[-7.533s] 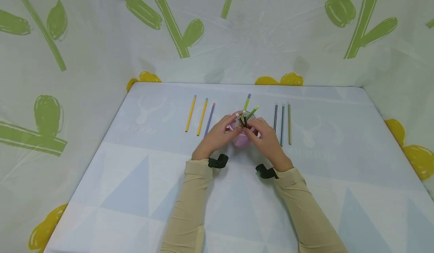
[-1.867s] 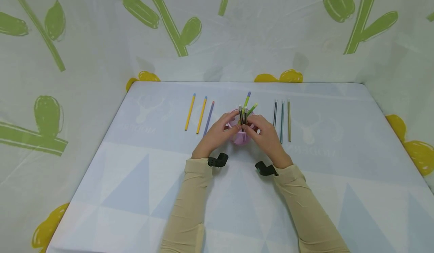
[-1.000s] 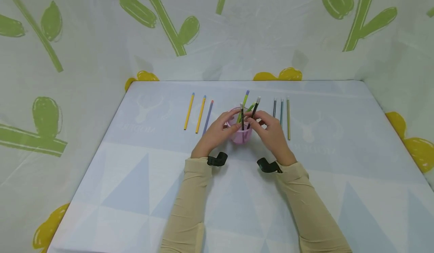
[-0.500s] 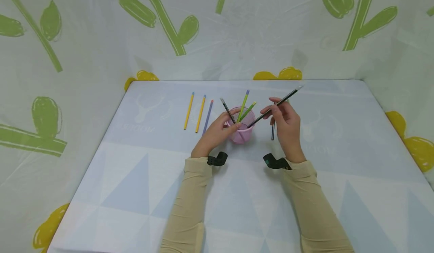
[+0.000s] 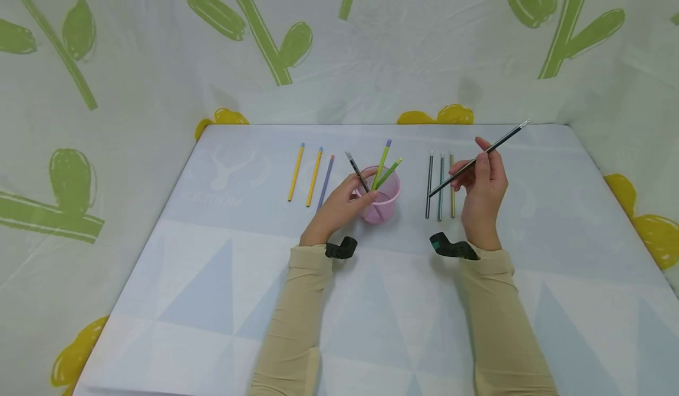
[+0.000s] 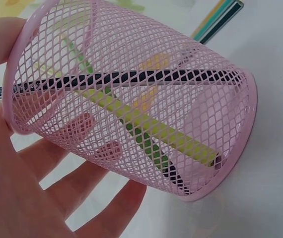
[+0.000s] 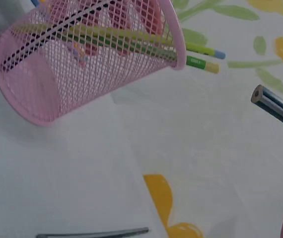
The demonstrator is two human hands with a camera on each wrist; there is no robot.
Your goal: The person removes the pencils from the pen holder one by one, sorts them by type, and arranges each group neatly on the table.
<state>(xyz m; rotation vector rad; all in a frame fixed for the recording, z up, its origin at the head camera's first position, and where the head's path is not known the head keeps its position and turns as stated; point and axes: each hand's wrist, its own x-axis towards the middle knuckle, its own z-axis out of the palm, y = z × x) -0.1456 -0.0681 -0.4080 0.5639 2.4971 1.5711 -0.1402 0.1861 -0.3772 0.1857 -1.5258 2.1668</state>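
My left hand (image 5: 339, 204) grips a pink mesh pencil cup (image 5: 389, 210) by its left side, thumb and fingers around the rim. Inside, a black pencil (image 5: 354, 165) leans left, beside a yellow-green pencil (image 5: 382, 159) and a green pencil (image 5: 391, 171); their lower ends show through the mesh (image 6: 201, 109) in the left wrist view. Off to the right, my right hand (image 5: 484, 195) pinches another black pencil (image 5: 506, 138), held aslant above the table. Its flat, unsharpened lower end (image 7: 258, 93) shows in the right wrist view, where most of that hand is out of frame.
Left of the cup lie two yellow pencils (image 5: 296, 172) and a purple pencil (image 5: 326, 181) side by side. On its right lie a dark pencil (image 5: 429, 178), a teal pencil (image 5: 441, 187) and a gold pencil (image 5: 452, 201). A patterned cloth (image 5: 212, 302) covers the table.
My right hand has drawn one black pencil out of the cup and carried it right. The other black pencil has tipped to the left in the cup; my left hand has stayed there.
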